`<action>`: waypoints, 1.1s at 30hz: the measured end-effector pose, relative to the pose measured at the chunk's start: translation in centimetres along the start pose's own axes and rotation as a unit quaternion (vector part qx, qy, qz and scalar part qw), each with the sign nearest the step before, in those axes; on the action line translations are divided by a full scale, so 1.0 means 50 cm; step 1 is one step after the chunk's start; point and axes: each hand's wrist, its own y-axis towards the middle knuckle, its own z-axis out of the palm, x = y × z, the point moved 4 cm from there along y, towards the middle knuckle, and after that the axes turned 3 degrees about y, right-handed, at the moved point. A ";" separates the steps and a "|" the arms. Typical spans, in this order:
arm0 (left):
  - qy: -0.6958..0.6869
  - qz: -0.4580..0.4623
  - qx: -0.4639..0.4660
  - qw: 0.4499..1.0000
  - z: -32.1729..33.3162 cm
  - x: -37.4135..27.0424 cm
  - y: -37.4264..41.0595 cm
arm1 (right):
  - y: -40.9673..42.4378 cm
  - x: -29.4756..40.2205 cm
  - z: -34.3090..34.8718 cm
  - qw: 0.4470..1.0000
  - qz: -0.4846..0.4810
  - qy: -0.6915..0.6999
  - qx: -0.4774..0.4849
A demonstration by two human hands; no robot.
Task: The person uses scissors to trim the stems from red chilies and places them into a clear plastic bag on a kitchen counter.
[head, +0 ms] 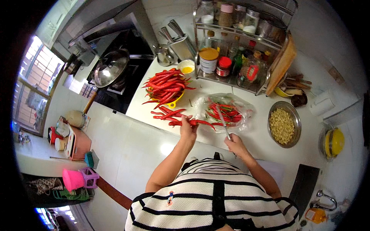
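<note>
My left hand (188,128) grips red chili peppers (202,122) at the counter's front edge, their tips pointing right. In my right hand (235,144) is a metal cutting tool (223,119), its slim blade angled up and left over an opened clear plastic bag (245,115). Whether it is a knife or scissors cannot be told. Red chilies with green stems (228,111) lie in that bag. Just beyond my left hand, several loose red chilies (167,114) rest on the counter. Behind them a heap of red chilies (167,83) overfills a yellow plastic basket (172,104).
A metal bowl of pale chopped pieces (281,127) sits to the right. Behind stand a metal spice rack (231,82), a knife block (182,47) and a small bowl with yellow contents (186,68). A lidded wok (111,72) occupies the stove at left.
</note>
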 end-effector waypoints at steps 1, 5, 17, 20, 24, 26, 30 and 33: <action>-0.018 0.015 -0.016 1.000 -0.031 -0.021 0.016 | 0.002 -0.012 -0.012 1.000 0.014 0.027 -0.005; -0.038 0.024 -0.046 0.998 -0.188 -0.130 0.173 | -0.005 -0.008 -0.018 0.997 0.018 0.078 0.015; 0.139 0.091 -0.018 0.986 -0.135 -0.214 0.157 | -0.019 -0.028 -0.021 0.997 -0.001 0.076 0.012; 0.370 0.296 -0.012 0.881 -0.115 -0.150 0.109 | -0.045 -0.025 -0.046 0.996 0.026 0.082 0.007; 0.548 0.429 0.249 0.674 0.078 -0.019 -0.003 | -0.069 -0.053 -0.091 0.991 0.093 0.096 -0.003; 0.619 0.473 0.312 0.543 0.143 0.032 -0.022 | -0.068 -0.048 -0.099 0.990 0.088 0.111 -0.020; 0.746 0.501 0.273 0.343 0.201 0.124 -0.014 | -0.056 -0.065 -0.117 0.987 0.087 0.133 -0.017; 0.794 0.474 0.235 0.300 0.207 0.147 0.001 | -0.059 -0.077 -0.122 0.991 0.096 0.091 -0.020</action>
